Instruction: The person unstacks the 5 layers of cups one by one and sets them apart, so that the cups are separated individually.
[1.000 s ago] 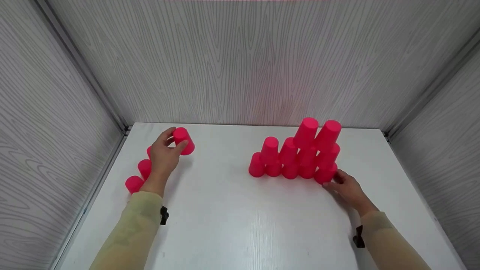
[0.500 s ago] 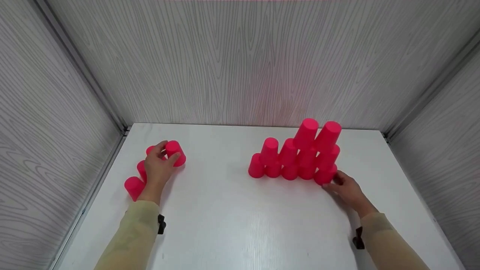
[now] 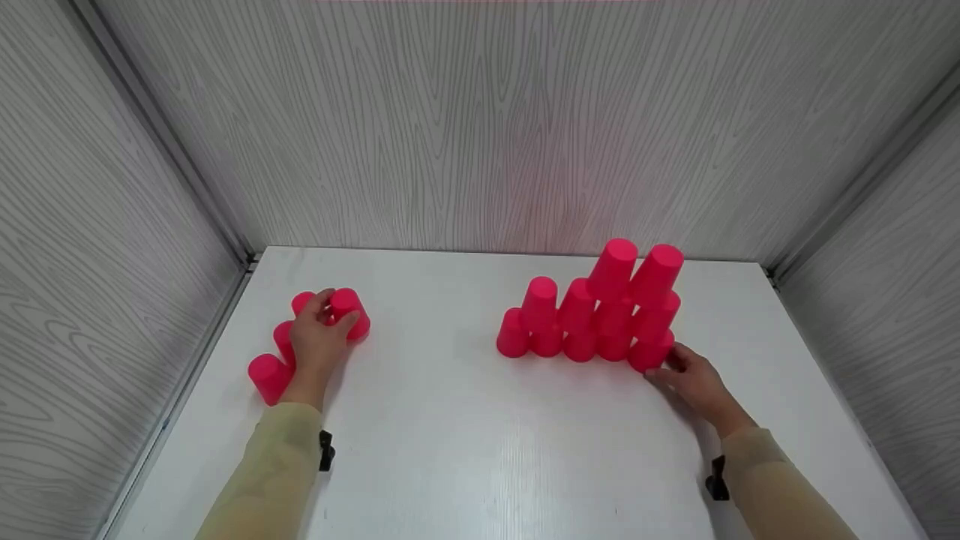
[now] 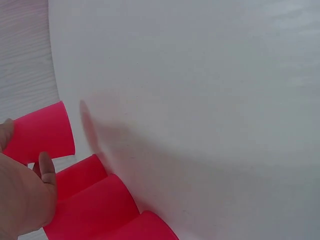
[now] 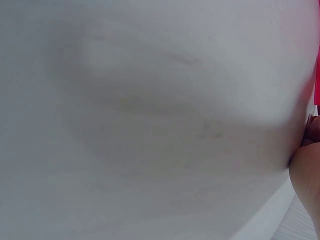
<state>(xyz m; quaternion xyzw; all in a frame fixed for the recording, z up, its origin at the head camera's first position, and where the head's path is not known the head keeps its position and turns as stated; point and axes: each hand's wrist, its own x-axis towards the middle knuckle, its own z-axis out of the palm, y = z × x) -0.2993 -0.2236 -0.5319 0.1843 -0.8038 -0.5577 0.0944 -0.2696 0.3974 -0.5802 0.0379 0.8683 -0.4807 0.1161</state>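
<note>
My left hand (image 3: 319, 346) pinches an upside-down pink-red plastic cup (image 3: 349, 311) between thumb and fingers at the left of the table. In the left wrist view that cup (image 4: 44, 131) looks slightly raised, its rim apart from its shadow. Right beside it stand more upside-down cups (image 3: 270, 376), partly covered by the hand. A stepped wall of the same cups (image 3: 577, 304) rises right of centre, with two cups (image 3: 657, 271) in its top row. My right hand (image 3: 697, 381) holds the bottom right cup (image 3: 651, 351) of that wall, thumb in front and fingers behind.
All of this stands on a white table (image 3: 450, 450). Grey wood-grain panels (image 3: 465, 127) enclose its back and sides. The stacked cups stand close together, the upper rows resting on the ones below. A black wrist strap (image 3: 718, 480) sits on the right sleeve.
My left hand has brought its cup down and leftward, toward the cups at the left. The right hand and the stacked wall have stayed in place.
</note>
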